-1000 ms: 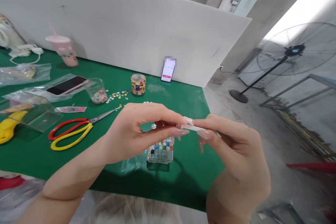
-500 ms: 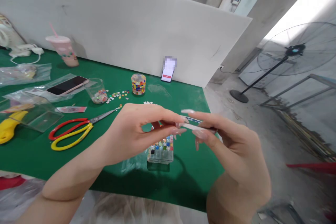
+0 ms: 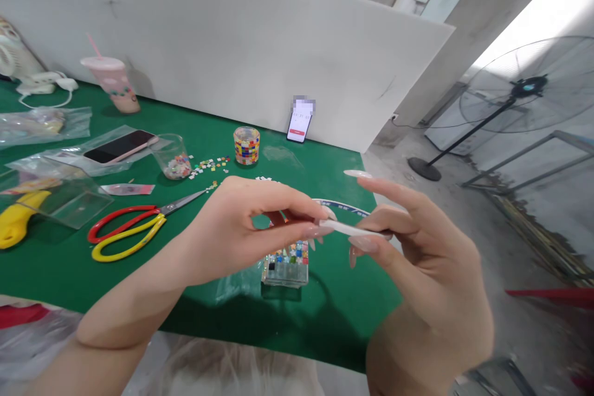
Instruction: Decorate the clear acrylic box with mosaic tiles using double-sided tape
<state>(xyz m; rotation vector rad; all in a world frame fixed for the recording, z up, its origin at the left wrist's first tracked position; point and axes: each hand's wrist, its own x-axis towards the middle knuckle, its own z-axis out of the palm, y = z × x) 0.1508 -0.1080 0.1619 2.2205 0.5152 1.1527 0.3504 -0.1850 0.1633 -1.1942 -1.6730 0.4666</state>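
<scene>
Above the table, my left hand [image 3: 264, 229] pinches the near edge of a thin white-rimmed piece [image 3: 355, 231] between thumb and fingers. At the other end of that edge, my right hand [image 3: 413, 247] has its thumb and bent fingers closed on the piece, its index finger raised away. A curved far rim with a blue and white pattern shows behind the fingers; the rest of the piece is hidden. Below my left hand lies a clear box [image 3: 285, 269] covered partly with small coloured tiles. Behind the hands stands a clear cup [image 3: 246, 147] ringed with coloured mosaic tiles.
Red-and-yellow-handled scissors [image 3: 132, 229] lie at left, near a tipped clear cup of tiles [image 3: 175, 164] and scattered tiles [image 3: 211, 164]. A pink drink cup [image 3: 111, 83], a flat phone [image 3: 121, 146], a yellow tool [image 3: 21, 219] and a lit phone [image 3: 299, 120] surround them. A fan [image 3: 515, 99] stands right.
My right index finger has lifted off the piece and points up. My right hand has shifted slightly right, and more of the patterned far rim shows. My left hand keeps its pinch.
</scene>
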